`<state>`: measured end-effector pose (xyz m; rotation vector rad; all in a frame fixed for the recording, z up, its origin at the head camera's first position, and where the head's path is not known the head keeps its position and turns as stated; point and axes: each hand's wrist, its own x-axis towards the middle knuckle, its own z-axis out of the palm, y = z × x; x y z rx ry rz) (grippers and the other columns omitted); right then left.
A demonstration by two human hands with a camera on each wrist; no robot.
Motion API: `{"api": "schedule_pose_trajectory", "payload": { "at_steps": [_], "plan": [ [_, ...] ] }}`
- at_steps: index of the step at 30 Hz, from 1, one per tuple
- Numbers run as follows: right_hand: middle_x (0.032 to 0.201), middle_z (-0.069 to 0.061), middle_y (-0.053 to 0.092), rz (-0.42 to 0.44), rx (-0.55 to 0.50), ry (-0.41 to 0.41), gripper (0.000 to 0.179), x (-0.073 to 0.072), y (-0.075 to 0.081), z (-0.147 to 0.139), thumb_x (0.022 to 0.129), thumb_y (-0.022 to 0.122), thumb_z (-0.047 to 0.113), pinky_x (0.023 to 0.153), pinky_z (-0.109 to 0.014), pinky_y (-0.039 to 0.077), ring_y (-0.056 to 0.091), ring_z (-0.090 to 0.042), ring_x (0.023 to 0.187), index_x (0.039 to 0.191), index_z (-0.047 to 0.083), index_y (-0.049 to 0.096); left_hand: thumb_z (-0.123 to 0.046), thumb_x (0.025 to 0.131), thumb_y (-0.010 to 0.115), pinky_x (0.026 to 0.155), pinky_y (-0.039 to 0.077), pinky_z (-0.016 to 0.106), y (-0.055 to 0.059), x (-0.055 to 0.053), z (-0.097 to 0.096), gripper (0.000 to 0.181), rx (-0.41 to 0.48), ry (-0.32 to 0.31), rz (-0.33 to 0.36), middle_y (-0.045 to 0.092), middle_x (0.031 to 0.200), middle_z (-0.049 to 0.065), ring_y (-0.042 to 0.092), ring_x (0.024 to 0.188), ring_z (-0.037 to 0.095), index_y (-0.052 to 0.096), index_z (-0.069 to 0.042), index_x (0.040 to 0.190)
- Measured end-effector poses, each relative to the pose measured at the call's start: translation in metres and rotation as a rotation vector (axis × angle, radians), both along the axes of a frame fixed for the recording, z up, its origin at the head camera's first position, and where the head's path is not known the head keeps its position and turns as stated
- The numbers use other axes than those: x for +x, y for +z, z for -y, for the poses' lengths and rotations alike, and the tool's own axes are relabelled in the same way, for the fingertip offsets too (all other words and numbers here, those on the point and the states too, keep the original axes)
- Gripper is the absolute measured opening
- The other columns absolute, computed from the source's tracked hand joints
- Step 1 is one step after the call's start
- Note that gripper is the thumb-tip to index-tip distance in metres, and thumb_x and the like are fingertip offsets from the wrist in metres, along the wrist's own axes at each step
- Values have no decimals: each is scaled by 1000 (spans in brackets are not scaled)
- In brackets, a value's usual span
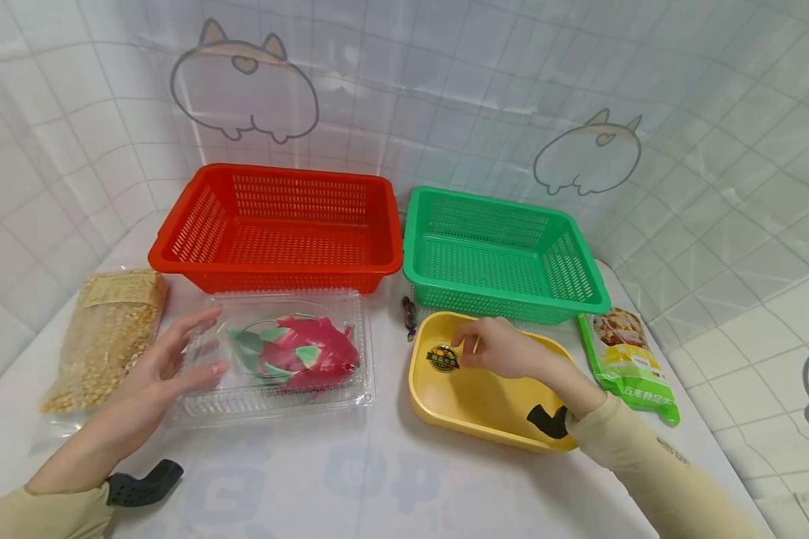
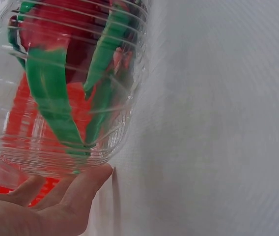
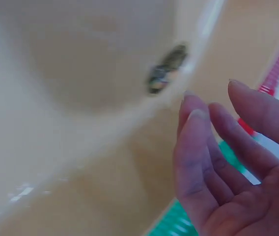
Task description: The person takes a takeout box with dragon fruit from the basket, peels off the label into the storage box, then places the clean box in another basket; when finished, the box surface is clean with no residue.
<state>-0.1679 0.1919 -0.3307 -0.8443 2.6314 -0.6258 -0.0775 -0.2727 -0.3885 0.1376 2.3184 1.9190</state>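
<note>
At the left end of a clear plastic clamshell box (image 1: 263,404), my left hand (image 1: 141,397) has its thumb and fingers spread apart. Inside the box lies a pink-red dragon fruit (image 1: 317,352) with green scales; in the left wrist view my fingertips are right at the box's ribbed end. Over a yellow plastic tray (image 1: 485,400), my right hand (image 1: 502,350) hovers with loosely bent fingers. A dark round sticker (image 1: 443,358) with coloured fruit pictures is in the tray, beside those fingertips. The right wrist view shows the sticker (image 3: 166,69) apart from the fingers, which hold nothing.
A red basket (image 1: 297,268) and a green basket (image 1: 512,296) stand at the back. A bag of corn kernels (image 1: 111,337) lies at far left, a green food packet (image 1: 627,359) at far right. A small dark wrapped piece (image 1: 409,314) lies between box and tray.
</note>
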Motion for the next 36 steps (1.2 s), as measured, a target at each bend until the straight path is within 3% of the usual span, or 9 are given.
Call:
{"api": "schedule_pose_trajectory", "payload": {
  "at_steps": [7,15,17,27,31,36],
  "plan": [
    [92,0,68,42,-174,-83,24,17,25,5,93,71,15,66,-26,52,61,-15,76,115,6,68,-17,101,56,110,-8,77,1,-1,0,68,-12,-3,13,12,165,-5,9,145,39,23,-34,158],
    [120,-10,64,145,-455,-169,40,45,44,28,93,72,20,91,-38,56,65,-20,105,130,11,59,-19,101,56,110,-7,77,1,-2,1,68,-28,3,31,12,165,-5,12,144,39,22,-37,158],
    [125,-9,62,148,-499,-185,44,49,45,36,93,72,18,96,-38,55,63,-22,110,134,13,56,-20,102,55,112,-2,76,1,-2,1,68,-46,0,30,11,165,-6,13,144,38,21,-38,158],
    [143,5,45,216,-588,-225,60,58,33,85,93,71,22,109,-44,46,46,-19,133,145,24,42,-20,102,55,110,-5,78,2,-3,2,69,-36,-5,37,10,166,-8,9,146,39,20,-38,158],
    [149,1,39,219,-604,-206,65,54,26,100,93,71,24,111,-45,44,40,-24,140,148,22,38,-20,101,56,111,-11,75,2,-4,2,69,-33,-3,42,10,166,-7,11,144,39,21,-39,158],
    [151,-5,34,266,-638,-221,66,48,14,119,92,71,27,113,-48,41,34,-25,142,148,21,37,-20,101,56,112,-9,74,1,-2,2,69,-37,-6,37,10,166,-4,11,145,37,21,-37,158]
  ]
}}
